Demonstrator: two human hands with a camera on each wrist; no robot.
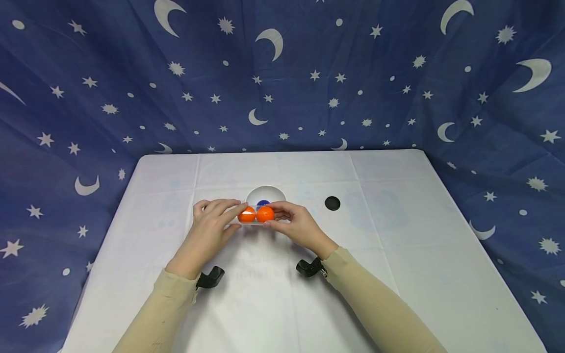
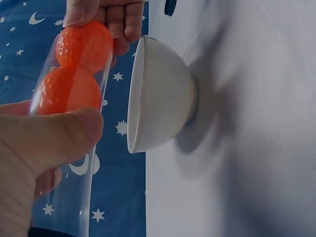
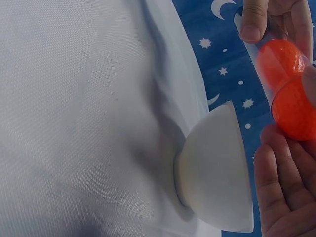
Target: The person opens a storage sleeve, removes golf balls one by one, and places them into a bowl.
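from left to right: the person's left hand (image 1: 206, 234), at the end of a tan sleeve (image 1: 152, 316), has its thumb and fingers curled round a clear tube (image 2: 74, 205). a black wrist device (image 1: 212, 277) juts from that wrist. the tube is held above the white surface (image 1: 419, 245), its long axis running crosswise from the left hand towards the right.

between the hands, side by side along that axis, are two orange balls. the left orange ball (image 1: 246, 214) sits within the tube beside the left fingers; the right orange ball (image 1: 265, 214) is at the tube's right end, nearer the right hand (image 1: 303, 226). that hand pinches the right ball between thumb and fingers; whether it also grips the tube's rim, one cannot tell.

just beyond the gap between the hands, and lower than the tube, a white bowl (image 1: 265, 191) stands upright, with something blue and rounded (image 1: 263, 202) inside. farther right, apart from the right hand and slightly beyond it, a black disc (image 1: 332, 203) lies flat.
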